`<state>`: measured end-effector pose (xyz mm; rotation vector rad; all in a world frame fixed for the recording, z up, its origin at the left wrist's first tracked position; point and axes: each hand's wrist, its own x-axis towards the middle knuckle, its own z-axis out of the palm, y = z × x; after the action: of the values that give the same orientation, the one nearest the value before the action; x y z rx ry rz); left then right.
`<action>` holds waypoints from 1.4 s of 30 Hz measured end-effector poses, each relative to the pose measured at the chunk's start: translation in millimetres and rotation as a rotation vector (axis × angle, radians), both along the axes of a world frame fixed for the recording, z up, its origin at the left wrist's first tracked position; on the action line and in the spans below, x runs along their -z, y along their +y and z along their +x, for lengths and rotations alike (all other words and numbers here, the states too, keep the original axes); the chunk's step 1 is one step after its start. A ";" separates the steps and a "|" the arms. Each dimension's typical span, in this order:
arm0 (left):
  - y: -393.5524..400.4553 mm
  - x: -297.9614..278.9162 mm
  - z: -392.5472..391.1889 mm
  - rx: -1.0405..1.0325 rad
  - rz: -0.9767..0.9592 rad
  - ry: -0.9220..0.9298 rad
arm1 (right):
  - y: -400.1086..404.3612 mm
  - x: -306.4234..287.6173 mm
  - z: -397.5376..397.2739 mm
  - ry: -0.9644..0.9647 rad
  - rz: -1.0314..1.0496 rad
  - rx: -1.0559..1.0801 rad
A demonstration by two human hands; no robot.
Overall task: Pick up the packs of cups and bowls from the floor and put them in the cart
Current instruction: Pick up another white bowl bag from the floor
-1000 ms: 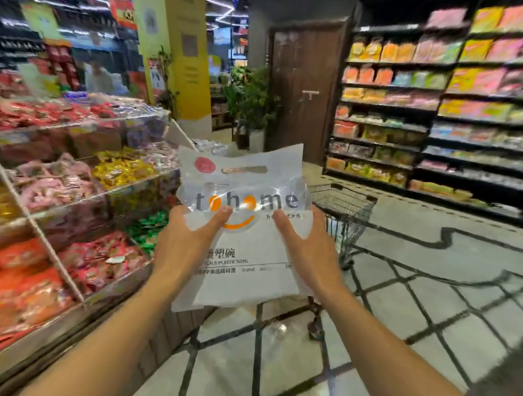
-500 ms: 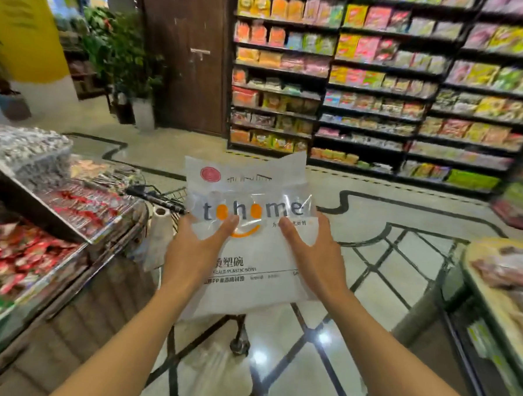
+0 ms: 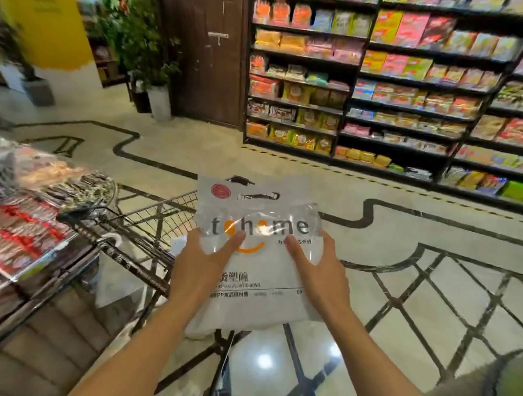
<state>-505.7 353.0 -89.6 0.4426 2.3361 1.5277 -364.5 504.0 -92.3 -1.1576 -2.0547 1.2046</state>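
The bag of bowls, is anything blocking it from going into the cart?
Nothing visible. Both hands, left hand and right hand, hold the bag of bowls in the air just right of the wire cart. The cart's top is open. Another white pack seems to lie inside.

A single wide-angle view from a camera worn on the person's head, looking forward and slightly down along both outstretched forearms. The hands sit close, at the centre of the frame. Beyond them the view faces across a shop floor (image 3: 430,297) toward stocked shelves (image 3: 411,84), which bend at the edges.
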 end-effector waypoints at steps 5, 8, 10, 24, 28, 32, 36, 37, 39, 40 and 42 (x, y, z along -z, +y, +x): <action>67.4 15.6 -20.3 -0.059 -0.019 -0.065 | 81.2 13.9 -35.3 -0.096 -0.012 -0.068; 95.1 27.2 -46.3 -0.121 -0.033 -0.082 | 113.1 23.2 -69.2 -0.096 -0.033 -0.129; 108.2 37.2 -68.3 -0.161 -0.032 -0.092 | 130.3 30.3 -96.0 -0.087 -0.040 -0.171; 156.3 125.7 -248.8 -0.500 0.044 -0.268 | 204.7 96.1 -336.8 -0.259 0.029 -0.494; 148.0 155.1 -275.5 -0.603 0.098 -0.333 | 199.7 129.7 -383.5 -0.278 0.000 -0.602; 138.9 198.2 -292.2 -0.733 0.060 -0.425 | 188.7 170.1 -421.9 -0.372 -0.027 -0.729; 138.3 235.1 -280.6 -0.887 -0.030 -0.509 | 183.4 213.2 -439.9 -0.497 -0.055 -0.859; 140.9 241.9 -275.7 -0.925 -0.049 -0.514 | 183.3 223.0 -441.7 -0.509 -0.070 -0.886; 148.9 251.7 -268.4 -0.981 -0.093 -0.503 | 185.0 236.7 -443.0 -0.531 -0.105 -0.923; 153.6 256.2 -267.0 -1.001 -0.120 -0.497 | 187.6 244.5 -443.4 -0.541 -0.135 -0.926; 162.1 259.5 -269.8 -1.023 -0.179 -0.484 | 193.8 256.8 -445.4 -0.568 -0.197 -0.926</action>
<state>-775.6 515.1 -349.2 -1.2030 2.3122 1.4734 -809.9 697.8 -349.2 -0.6366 -3.1524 1.6243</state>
